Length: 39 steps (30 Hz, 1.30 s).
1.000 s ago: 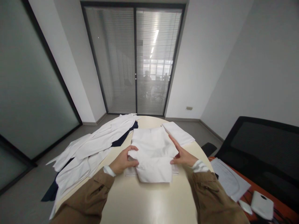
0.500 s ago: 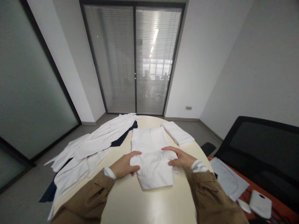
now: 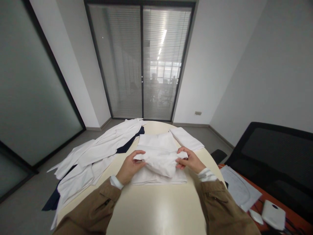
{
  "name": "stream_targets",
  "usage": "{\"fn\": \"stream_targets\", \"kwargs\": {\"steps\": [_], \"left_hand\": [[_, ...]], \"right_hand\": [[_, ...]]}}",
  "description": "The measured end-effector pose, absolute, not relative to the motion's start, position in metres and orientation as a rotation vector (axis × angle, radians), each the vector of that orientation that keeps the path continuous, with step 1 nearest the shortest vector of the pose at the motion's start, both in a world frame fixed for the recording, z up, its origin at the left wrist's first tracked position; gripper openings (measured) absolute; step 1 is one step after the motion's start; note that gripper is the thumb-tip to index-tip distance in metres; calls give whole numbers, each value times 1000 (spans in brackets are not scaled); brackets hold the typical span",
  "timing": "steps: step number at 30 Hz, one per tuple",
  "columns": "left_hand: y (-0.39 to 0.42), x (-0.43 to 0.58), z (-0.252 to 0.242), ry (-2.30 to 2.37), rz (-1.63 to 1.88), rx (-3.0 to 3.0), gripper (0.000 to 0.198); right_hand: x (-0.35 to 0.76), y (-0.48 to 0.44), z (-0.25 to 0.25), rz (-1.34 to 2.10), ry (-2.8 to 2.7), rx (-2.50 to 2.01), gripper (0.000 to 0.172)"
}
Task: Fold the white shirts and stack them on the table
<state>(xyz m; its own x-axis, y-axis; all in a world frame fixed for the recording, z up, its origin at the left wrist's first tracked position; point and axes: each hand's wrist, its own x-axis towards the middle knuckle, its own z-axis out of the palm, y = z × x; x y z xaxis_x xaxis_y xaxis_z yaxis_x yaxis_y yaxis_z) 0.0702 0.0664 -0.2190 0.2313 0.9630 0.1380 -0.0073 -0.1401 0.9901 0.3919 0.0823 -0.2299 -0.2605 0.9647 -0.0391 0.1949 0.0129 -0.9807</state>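
Loose white clothes (image 3: 97,151) sprawl at ten o'clock on the table (image 3: 156,212). At centre the left hand (image 3: 129,168) pinches the white garment (image 3: 160,163) by its raised fold; the right hand (image 3: 190,162), fingers closed, grips the other end. A folded cloth (image 3: 187,138), perhaps a shirt, lies at one o'clock.

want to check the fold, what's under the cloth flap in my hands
Under the flap pinched by the left hand and right hand lies the rest of the white cloth, flat on the table. The part right beneath the flap is covered.
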Motion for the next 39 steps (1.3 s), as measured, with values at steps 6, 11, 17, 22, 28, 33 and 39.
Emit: {"fn": "stream_targets", "kwargs": {"steps": [6,11,17,22,28,33,39], "left_hand": [[65,67,-218,1124,1109,1595,34],[67,54,-220,1137,835,1900,28],[75,38,-222,1159,500,2042,29],[75,30,-223,1157,245,2021,29],[72,26,-221,1059,109,2002,27],[68,30,-219,1106,132,2033,37],[65,29,-216,1108,122,1976,31]], "right_hand": [[396,86,-227,988,-1712,-1129,37],[402,87,-232,1099,-1925,-1191,28],[404,82,-231,1275,-2108,-1320,37],[404,80,-228,1511,-2091,-1203,41],[403,76,-226,1539,-2140,-1285,54],[399,74,-226,1511,-2191,-1368,49],[395,74,-227,1514,-2181,-1442,46]]}}
